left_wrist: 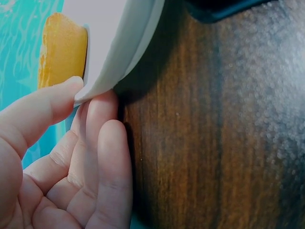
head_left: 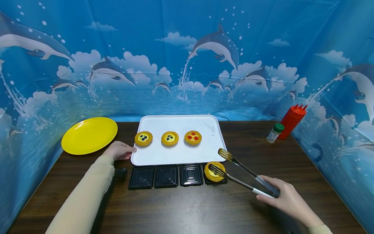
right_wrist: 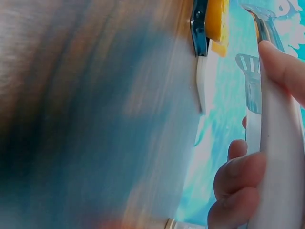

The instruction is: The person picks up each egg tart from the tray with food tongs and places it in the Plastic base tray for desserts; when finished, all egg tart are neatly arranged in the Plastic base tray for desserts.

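My left hand (head_left: 119,150) pinches the left rim of a white tray (head_left: 166,156), thumb on top and fingers beneath in the left wrist view. On the tray lie two tarts with dark berries, a left one (head_left: 143,138) and a middle one (head_left: 169,138), plus a tart with red pieces (head_left: 193,137). My right hand (head_left: 284,193) grips metal tongs (head_left: 261,192) with white handles, their arms spread apart. One tong tip overlaps another tart (head_left: 217,177) in the rightmost black container (head_left: 225,181); the other tip is over the tray's corner.
Three more black containers stand left of the filled one, among them a leftmost container (head_left: 141,178). A yellow plate (head_left: 89,136) is at the left back. At the right back stand a green-capped shaker (head_left: 275,133) and a red squeeze bottle (head_left: 292,122). A dolphin-print curtain (head_left: 187,58) borders the table.
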`<state>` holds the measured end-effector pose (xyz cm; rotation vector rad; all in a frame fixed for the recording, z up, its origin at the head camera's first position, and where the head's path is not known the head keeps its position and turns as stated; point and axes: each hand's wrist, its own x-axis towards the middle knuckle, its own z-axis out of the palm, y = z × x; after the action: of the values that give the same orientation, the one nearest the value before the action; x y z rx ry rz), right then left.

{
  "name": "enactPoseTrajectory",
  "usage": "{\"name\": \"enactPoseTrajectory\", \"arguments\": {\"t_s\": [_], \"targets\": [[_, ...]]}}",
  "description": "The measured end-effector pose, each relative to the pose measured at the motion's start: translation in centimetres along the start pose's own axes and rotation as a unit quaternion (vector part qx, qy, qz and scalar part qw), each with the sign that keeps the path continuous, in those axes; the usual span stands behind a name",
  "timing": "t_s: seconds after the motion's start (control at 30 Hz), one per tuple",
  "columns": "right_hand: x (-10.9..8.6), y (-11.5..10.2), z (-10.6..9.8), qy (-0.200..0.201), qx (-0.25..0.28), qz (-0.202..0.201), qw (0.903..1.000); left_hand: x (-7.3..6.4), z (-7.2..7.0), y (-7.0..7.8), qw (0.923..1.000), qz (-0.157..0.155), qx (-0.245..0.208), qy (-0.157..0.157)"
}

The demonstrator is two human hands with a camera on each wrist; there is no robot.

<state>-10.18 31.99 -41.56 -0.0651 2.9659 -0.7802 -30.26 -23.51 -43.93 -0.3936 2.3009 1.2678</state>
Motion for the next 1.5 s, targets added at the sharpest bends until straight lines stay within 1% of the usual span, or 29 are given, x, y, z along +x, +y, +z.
{"name": "enactPoseTrajectory", "arguments": {"t_s": [0.17, 0.3, 0.5, 0.63, 0.77, 0.97, 1.23, 1.33, 1.5], "targets": [[1.2, -0.4, 0.0, 0.006, 0.009, -0.013, 0.9999, 0.0, 0.0, 0.0, 1.0000, -0.002, -0.005, 0.001], [2.1, -0.6, 0.1, 0.004, 0.006, -0.017, 0.9998, -0.2, 0.1, 0.1, 0.9999, -0.002, -0.012, -0.001], [3.7, -0.7, 0.1, -0.005, 0.004, -0.019, 0.9998, -0.4, 0.2, 0.1, 0.9999, -0.001, -0.013, 0.002], [4.9, -0.7, 0.3, -0.015, 0.008, -0.017, 0.9997, -0.3, 0.1, 0.0, 0.9999, -0.002, -0.009, 0.007], [6.1, -0.7, 0.7, -0.021, 0.012, -0.025, 0.9994, -0.1, 0.2, 0.0, 0.9999, -0.002, 0.000, 0.012], [7.7, -0.9, 1.1, -0.027, 0.017, -0.037, 0.9988, -0.1, 0.2, 0.1, 0.9998, -0.008, 0.002, 0.017], [9.6, -1.1, 1.3, -0.032, 0.013, -0.042, 0.9985, -0.4, 0.3, 0.1, 0.9998, -0.007, 0.005, 0.018], [10.3, -1.1, 1.3, -0.038, 0.013, -0.049, 0.9980, -0.4, 0.3, 0.1, 0.9997, -0.008, 0.004, 0.022], [11.1, -1.4, 1.4, -0.047, 0.018, -0.049, 0.9975, -0.5, 0.2, 0.1, 0.9997, -0.009, 0.001, 0.023]]}}
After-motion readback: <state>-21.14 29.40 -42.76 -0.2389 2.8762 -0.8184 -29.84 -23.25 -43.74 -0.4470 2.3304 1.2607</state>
